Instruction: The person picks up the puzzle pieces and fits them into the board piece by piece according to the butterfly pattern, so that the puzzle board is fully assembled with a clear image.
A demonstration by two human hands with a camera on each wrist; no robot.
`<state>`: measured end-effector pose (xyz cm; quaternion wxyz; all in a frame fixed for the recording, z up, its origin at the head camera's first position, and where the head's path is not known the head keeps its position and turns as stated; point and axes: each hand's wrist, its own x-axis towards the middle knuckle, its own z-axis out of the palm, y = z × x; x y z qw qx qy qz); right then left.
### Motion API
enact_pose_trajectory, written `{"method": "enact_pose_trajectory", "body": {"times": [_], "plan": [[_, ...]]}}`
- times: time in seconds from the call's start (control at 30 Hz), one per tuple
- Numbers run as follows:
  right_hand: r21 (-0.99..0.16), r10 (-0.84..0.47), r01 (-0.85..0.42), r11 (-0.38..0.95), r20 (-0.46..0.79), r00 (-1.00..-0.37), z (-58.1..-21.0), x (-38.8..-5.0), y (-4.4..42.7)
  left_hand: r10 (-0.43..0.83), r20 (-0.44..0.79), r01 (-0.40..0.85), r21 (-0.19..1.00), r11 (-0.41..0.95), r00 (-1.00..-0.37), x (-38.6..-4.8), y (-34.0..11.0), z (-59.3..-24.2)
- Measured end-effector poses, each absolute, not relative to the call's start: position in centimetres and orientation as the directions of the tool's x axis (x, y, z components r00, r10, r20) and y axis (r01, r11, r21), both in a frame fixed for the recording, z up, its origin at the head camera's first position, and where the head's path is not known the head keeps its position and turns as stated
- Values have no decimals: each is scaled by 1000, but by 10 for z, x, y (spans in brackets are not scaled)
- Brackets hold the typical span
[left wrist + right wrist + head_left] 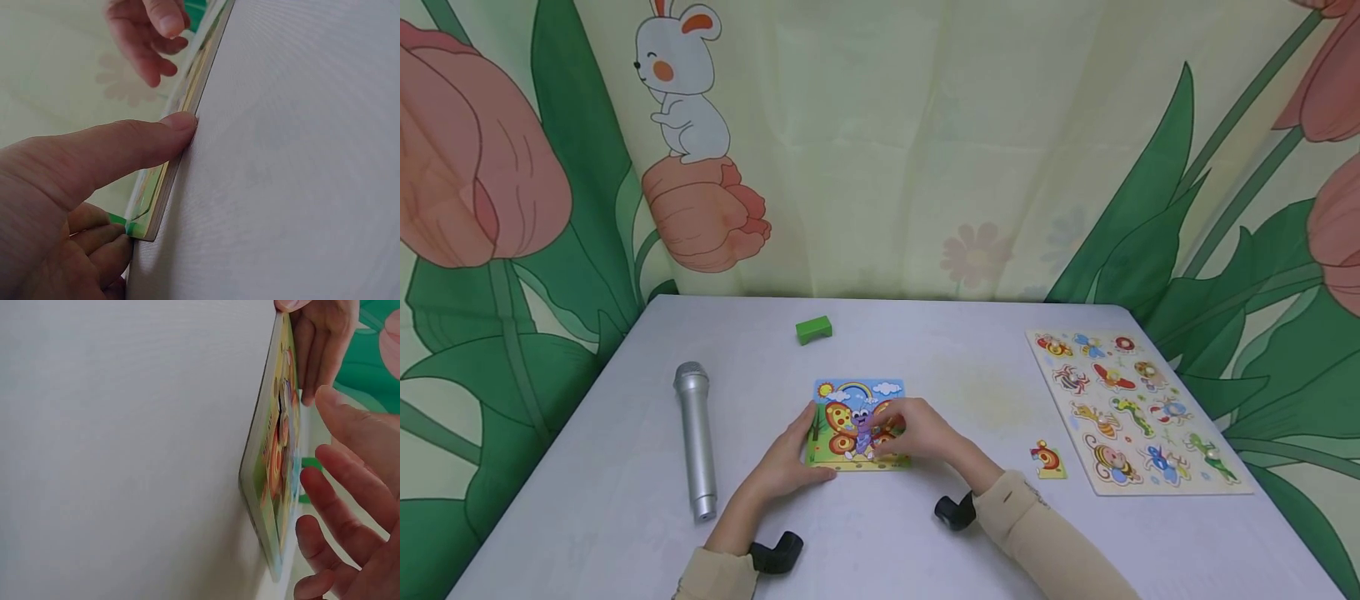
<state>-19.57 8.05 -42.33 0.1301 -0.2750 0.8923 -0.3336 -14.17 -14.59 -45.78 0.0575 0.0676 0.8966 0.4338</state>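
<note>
A colourful butterfly puzzle [857, 462] lies flat on the table in the head view. My left hand [787, 457] holds it at its near left corner, with the thumb [178, 122] against the near edge and the fingers along the left side. Over the puzzle's right half hovers my right hand [917, 429], its fingers bent and spread apart. In the right wrist view nothing sits between those fingers [331, 494], and the puzzle pieces [281, 425] look slightly uneven. A loose puzzle piece [1048, 460] with a snail-like picture lies farther right. The right hand covers part of the butterfly.
A silver microphone [697, 442] lies to the left of the puzzle. Behind it sits a green block [814, 330]. At the table's right stands a flat peg-puzzle board [1120, 400] with several insect pictures. A printed curtain [880, 150] hangs behind the table.
</note>
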Motion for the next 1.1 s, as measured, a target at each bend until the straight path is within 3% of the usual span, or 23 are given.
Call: {"method": "enact_pose_trajectory", "body": {"times": [0.3, 1.1], "plan": [[-718, -541, -398, 571, 36, -840, -417, -188, 109, 159, -42, 68, 778, 624, -986, -140, -146, -457], [-708, -391, -339, 619, 96, -915, -414, -162, 228, 163, -40, 71, 779, 623, -986, -141, -145, -457]]}}
